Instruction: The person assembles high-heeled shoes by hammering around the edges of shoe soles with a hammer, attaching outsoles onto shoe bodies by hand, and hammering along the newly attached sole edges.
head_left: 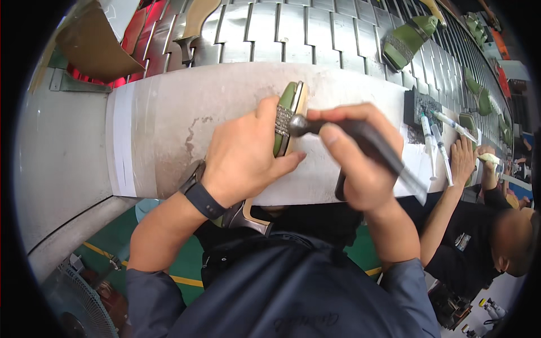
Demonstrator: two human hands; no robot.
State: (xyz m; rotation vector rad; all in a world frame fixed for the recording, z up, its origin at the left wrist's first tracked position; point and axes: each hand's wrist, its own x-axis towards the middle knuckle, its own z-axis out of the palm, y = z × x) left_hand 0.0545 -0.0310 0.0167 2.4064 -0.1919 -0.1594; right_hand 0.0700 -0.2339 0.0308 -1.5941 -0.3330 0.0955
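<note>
At the near left, a fan [79, 307] is standing beside the tabletop, while at the far left a curved brown sheet [98, 42] is hanging over the edge of a slatted metal conveyor [282, 34]. White strips [123, 141] are running across the left end of the pale tabletop [169, 101]. Beyond them, on the conveyor, a tan shoe piece [197, 19] is lying.

The left hand [242, 152], with a dark watch [205, 200] at its wrist, is curling round a green shoe form [286, 97], gripping it from the left. The form is sitting over the middle of the tabletop, tilting on its side, with a glittering strap [283, 119] wrapping it and a pale sole facing right. Another shoe [248, 219] is resting near the person's lap, partly hidden by the left forearm.

To the right, the right hand [363, 160] is closing firmly round a dark hammer [360, 132], its rounded metal face meeting the strap's right edge in view; whether it is touching, I cannot tell. The hammer's other end is blurring.

Farther right, a green strapped shoe [407, 44] is lying on the conveyor, syringes [429, 147] are lying by a dark block [417, 107], and a co-worker's hand [463, 160] is reaching in.
</note>
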